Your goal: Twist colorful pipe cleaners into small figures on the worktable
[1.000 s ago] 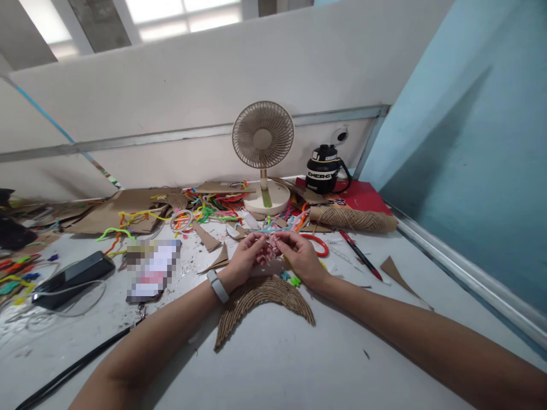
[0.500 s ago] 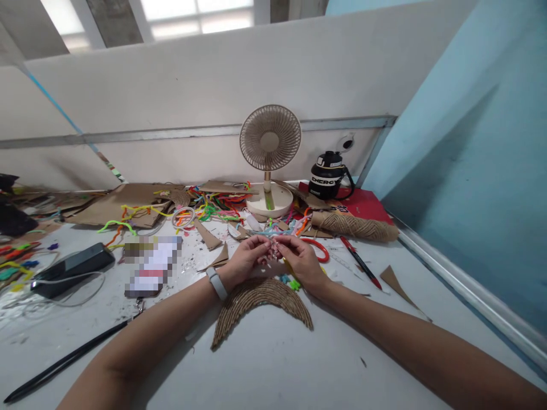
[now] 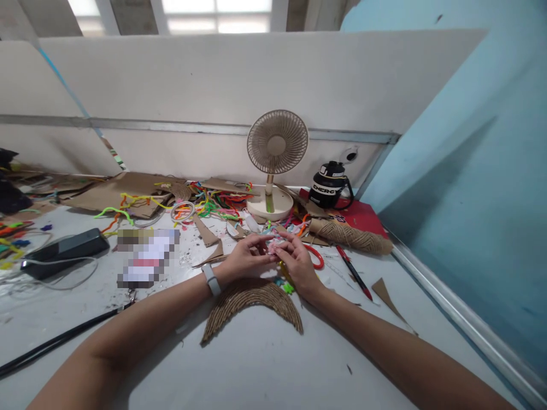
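My left hand [image 3: 251, 256] and right hand [image 3: 296, 262] meet over the worktop [image 3: 239, 376], fingertips closed together on a small pinkish piece [image 3: 272, 247], its shape too small to tell. It sits between them, beyond the curved, rope-covered crescent [image 3: 254, 302]. Bright green bits [image 3: 288, 288] lie just beside the crescent's far edge, near my right wrist. The white fan [image 3: 277, 142] stands farther back.

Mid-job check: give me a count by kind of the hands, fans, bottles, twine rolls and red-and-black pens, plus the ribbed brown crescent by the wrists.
Hands: 2 (left hand, right hand)
Fan: 1
Black bottle: 1
Twine roll: 1
Red-and-black pen: 1
Ribbed brown crescent: 1
Total: 7
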`<state>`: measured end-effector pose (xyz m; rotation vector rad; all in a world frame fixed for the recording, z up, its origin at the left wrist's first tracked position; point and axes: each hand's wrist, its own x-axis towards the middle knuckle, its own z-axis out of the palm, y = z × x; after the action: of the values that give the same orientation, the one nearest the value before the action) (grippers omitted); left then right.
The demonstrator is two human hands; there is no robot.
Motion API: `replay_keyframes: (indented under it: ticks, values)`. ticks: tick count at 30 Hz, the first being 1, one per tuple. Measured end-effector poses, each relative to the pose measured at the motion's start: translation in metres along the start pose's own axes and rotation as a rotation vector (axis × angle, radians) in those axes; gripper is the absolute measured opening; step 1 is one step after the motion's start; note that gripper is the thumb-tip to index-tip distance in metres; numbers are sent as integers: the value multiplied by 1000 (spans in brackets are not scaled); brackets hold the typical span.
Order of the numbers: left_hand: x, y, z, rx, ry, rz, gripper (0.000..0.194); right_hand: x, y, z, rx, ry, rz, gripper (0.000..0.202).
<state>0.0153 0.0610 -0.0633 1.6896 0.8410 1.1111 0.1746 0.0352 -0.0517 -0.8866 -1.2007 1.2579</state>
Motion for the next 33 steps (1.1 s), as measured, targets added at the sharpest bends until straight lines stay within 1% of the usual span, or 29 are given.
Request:
replay_keyframes:
  ticks: [4, 7, 14, 18, 22, 24, 30, 33]
  values:
    - [0, -2, 0, 82, -6, 74, 49, -1, -1, 1, -40, -18, 4, 41]
    - [-1, 2, 1, 124, 26, 95, 41, -1, -3, 2, -57, -22, 2, 39]
    - [-2, 10, 0, 151, 88, 130, 32, -4, -9, 2, -23, -41, 39, 36]
    - [-2, 11, 0, 96, 103, 111, 31, -2, -5, -1, -15, -39, 57, 31]
    - [-1, 9, 0, 8, 65, 73, 33, 3, 1, -3, -3, 17, 82, 25]
    - [-1, 8, 0, -25, 47, 47, 34, 4, 1, -3, -26, 14, 75, 23]
    - [-1, 8, -1, -172, -3, -23, 38, 1, -3, -1, -198, -70, -66, 26]
    - [0, 8, -2, -175, 2, -49, 40, 0, -3, 0, -260, -105, -113, 27]
